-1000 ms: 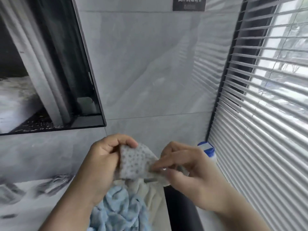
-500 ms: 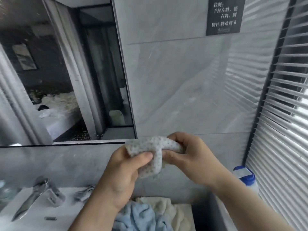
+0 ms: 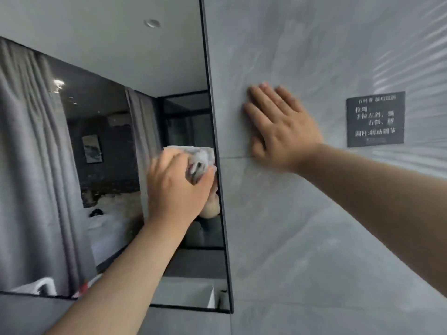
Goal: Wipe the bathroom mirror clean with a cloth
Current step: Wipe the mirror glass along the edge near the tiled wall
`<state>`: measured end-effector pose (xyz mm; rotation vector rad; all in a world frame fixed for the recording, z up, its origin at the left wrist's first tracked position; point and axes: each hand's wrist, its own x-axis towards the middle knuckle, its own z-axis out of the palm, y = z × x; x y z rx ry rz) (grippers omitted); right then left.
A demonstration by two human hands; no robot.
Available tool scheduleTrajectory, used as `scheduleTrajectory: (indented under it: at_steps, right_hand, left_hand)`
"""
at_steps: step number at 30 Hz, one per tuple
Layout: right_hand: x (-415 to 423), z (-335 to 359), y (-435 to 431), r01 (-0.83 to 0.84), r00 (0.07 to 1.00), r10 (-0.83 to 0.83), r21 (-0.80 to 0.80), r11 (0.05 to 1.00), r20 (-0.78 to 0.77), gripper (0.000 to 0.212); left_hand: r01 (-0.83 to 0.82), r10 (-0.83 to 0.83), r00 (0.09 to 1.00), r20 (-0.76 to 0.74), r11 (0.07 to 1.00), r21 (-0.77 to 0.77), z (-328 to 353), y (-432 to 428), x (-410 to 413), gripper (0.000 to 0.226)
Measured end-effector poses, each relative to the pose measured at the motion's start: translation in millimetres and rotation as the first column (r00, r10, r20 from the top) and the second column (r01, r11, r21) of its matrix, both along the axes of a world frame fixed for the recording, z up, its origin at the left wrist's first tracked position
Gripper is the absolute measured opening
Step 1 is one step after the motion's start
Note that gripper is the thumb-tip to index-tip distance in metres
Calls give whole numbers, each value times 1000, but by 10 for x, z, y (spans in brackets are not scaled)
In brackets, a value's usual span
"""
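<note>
Half a second earlier both hands had been bunching the cloth in front of the chest, low over the basin; by this moment they had separated and the view had lifted to the wall. The left hand (image 3: pixel 176 187) gripped the wadded cloth (image 3: pixel 197 163), fingers curled round it, and pressed it against the mirror (image 3: pixel 96 131) close to its right edge, about halfway up the glass. The right hand (image 3: pixel 278 124) had let go of the cloth and lay flat on the grey tiled wall (image 3: pixel 302 226) just beside the mirror's frame, fingers straight and close together, apparently bracing. A dark sign (image 3: pixel 375 119) hung further right. Folding was over and wiping had begun. The blur made it hard to say which way the cloth was travelling, and nearly all the glass looked still to be done.
</note>
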<state>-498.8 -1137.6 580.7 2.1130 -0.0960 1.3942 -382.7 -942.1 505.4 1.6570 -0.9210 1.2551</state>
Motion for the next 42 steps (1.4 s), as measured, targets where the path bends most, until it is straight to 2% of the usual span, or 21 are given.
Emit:
scheduleTrajectory:
  at_steps: [3,6,9,13,15,17,23,25,27,29,33,34,36,38,42]
  right_hand:
    - [60,-52,-86,-32,996,38,-81,996,81,63]
    - [85,-55,-105,-40,992,54,-113,993,118,62]
    - [94,-52,-103,-25,992,39,-112,993,122,62]
    - [94,-52,-92,-19,992,34,-115,993,124,63]
    - [99,-49,-93,-22,990,38,-117,993,133,63]
    - [102,-49,-92,-21,990,37,-117,993,135,63]
    - [110,-54,-106,-19,989,36,-121,992,141,63]
    - [117,-51,-112,-17,989,34,-122,992,141,62]
    - [115,-42,-111,-13,990,30,-120,993,139,62]
    - [106,-41,-103,-9,990,25,-115,993,136,62]
    - [101,-43,-84,-13,991,27,-103,995,130,62]
    - [99,-45,-83,-11,991,24,-100,995,130,62]
    - [97,-42,-86,-10,992,22,-97,995,125,62]
    - [94,-43,-89,-8,993,19,-92,996,115,63]
    - [92,-43,-87,-12,994,21,-84,996,109,63]
  left_hand:
    - [37,-54,991,122,990,133,-154,-48,62,45]
    - [72,-80,985,153,996,56,-271,-111,131,40]
    - [68,-59,991,120,995,-74,-286,-169,172,17]
    - [-149,149,989,-25,989,-18,-341,-301,-44,41]
    - [-45,37,977,-212,998,-36,-295,-393,-196,67]
    - [84,-99,953,-286,994,-63,-239,-491,-237,85]
    - [-60,84,990,-117,979,193,305,-419,-17,79]
    - [-23,36,994,-104,992,121,715,-335,78,73]
    - [75,-77,994,-77,997,-37,1078,-198,207,54]
    - [112,-113,994,-9,987,-117,1227,-87,320,36]
    - [41,-40,999,20,999,-35,965,-97,343,50]
    - [11,-12,998,69,1000,13,842,-130,343,51]
    - [-43,8,965,261,991,128,539,-191,363,47]
    - [-48,-48,911,411,974,220,208,-198,443,40]
    - [-56,-138,850,508,936,348,-229,-89,527,35]
